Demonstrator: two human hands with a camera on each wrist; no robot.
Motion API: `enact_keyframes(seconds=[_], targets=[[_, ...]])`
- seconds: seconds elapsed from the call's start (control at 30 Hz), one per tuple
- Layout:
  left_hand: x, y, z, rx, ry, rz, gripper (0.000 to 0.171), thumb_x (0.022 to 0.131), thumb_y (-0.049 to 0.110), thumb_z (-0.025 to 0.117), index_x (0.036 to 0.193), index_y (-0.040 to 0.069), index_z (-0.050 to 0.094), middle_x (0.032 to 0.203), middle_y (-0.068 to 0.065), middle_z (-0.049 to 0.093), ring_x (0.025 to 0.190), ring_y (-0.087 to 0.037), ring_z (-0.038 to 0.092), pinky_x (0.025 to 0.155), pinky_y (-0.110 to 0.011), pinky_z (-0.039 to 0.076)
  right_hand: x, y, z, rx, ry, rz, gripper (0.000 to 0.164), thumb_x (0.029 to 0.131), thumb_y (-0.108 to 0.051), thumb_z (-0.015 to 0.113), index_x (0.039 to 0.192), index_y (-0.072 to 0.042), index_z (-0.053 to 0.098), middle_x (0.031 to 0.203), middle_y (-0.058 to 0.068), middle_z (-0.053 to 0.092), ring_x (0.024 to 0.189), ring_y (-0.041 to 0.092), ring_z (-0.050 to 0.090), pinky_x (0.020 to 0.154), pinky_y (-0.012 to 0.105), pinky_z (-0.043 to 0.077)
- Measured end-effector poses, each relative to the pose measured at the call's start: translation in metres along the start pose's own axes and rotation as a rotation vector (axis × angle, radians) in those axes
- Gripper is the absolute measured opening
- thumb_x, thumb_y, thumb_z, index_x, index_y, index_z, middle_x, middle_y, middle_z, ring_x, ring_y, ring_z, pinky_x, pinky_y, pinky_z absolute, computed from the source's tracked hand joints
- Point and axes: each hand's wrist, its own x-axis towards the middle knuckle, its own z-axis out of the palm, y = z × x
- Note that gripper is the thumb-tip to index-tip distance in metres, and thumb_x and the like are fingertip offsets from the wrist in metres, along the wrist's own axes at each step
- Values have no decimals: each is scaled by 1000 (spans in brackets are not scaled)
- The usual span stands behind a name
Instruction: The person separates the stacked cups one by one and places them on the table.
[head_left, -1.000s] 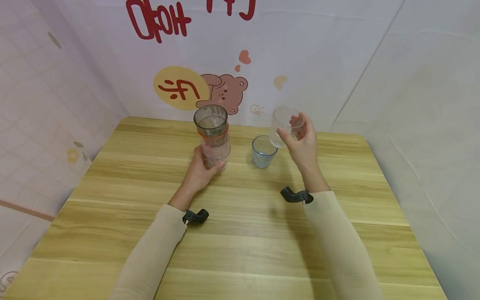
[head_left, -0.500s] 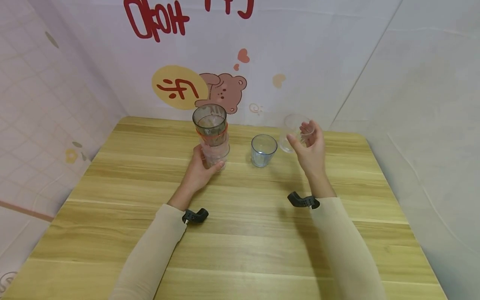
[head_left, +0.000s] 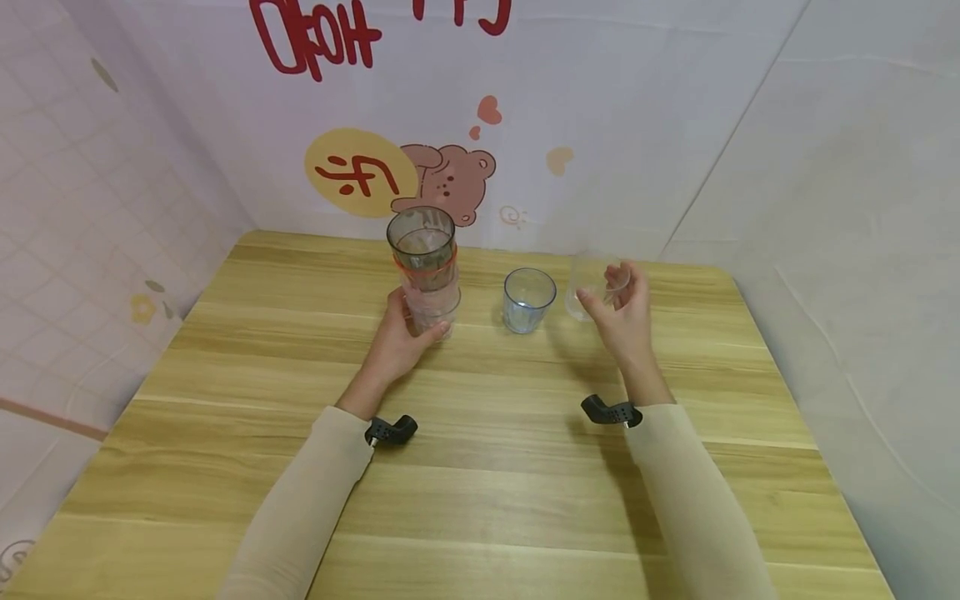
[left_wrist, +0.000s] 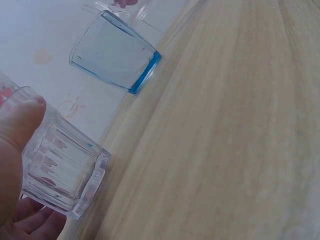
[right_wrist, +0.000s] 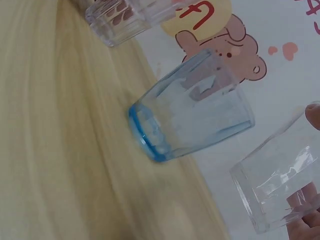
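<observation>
My left hand (head_left: 400,340) grips the lowest clear glass (left_wrist: 65,160) of an upright stack. Above it in the stack are a pinkish glass (head_left: 433,300), an orange-red rim (head_left: 456,260) and a smoky grey glass (head_left: 422,242) on top. My right hand (head_left: 622,312) holds another clear glass (right_wrist: 280,180) between thumb and fingers. In the right wrist view its base shows against the wall, apart from the tabletop. Between the two hands a blue-tinted glass (head_left: 528,302) stands upright on the table, touched by neither.
The wood-grain table (head_left: 480,483) ends at a white printed cloth wall (head_left: 637,100) close behind the glasses. More cloth wall (head_left: 862,250) rises along the right side. A black wrist mount (head_left: 392,431) sits on the left wrist, and another black mount (head_left: 611,411) on the right.
My right hand has moved right and lower with the clear glass, from beside and partly over the blue glass to a spot right of it. The left hand and stack stay put.
</observation>
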Motion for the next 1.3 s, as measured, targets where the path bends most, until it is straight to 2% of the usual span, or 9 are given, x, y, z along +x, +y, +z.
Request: enact_keyframes(seconds=[0.23,0.43,0.6,0.7,0.9,1.07,1.17,1.3], targets=[[-1,1,-1,-9,-3,1,91,83,43,71,148,13,15,141,-14,41,129,-25,43,106,-43,38,-5,16,-3,-54,-12,39,82,80,-12,77,141,-4,23,141,15,39,136,29,34,117,38,19],[-1,0,0,-26,-8,2,91,83,43,71,148,13,15,142,-14,40,131,-26,42,107,-45,37,-5,40,-6,-83,-8,109,85,78,-23,80,140,-13,22,140,7,39,135,21,34,117,33,20],[0,0,1,-30,-11,8,91,83,41,72,148,13,15,142,-14,41,131,-25,42,107,-44,37,-3,62,-9,-91,-4,91,88,77,-30,81,141,-17,21,140,3,38,135,17,34,116,31,20],[-1,0,1,-17,-2,9,91,83,41,72,148,12,15,140,-14,41,129,-25,43,106,-43,38,-4,67,-8,-67,6,79,88,76,-27,81,140,-18,22,141,3,37,136,17,33,116,30,21],[-1,-1,0,-3,1,3,91,83,43,72,148,12,15,140,-15,42,129,-25,44,106,-43,38,-8,61,-7,-20,-13,96,90,78,-16,80,143,-16,18,147,8,32,141,21,27,117,29,18],[-1,-1,1,10,-9,-6,93,83,46,71,149,13,14,141,-15,41,129,-25,43,107,-44,37,-15,41,-13,-85,-56,117,97,81,-20,77,149,-7,9,153,15,23,144,28,19,118,35,16],[-1,-2,1,22,-8,-5,93,82,47,70,149,13,14,140,-15,42,129,-25,44,106,-44,38,-17,29,-17,-132,-57,100,91,85,-26,73,149,-2,13,154,19,21,143,32,19,117,41,18],[0,-1,0,24,-1,1,93,82,46,71,149,12,15,139,-15,43,127,-26,44,106,-43,38,-17,16,-20,-163,-33,43,75,91,-30,65,148,-3,24,152,16,29,141,33,25,116,44,21]])
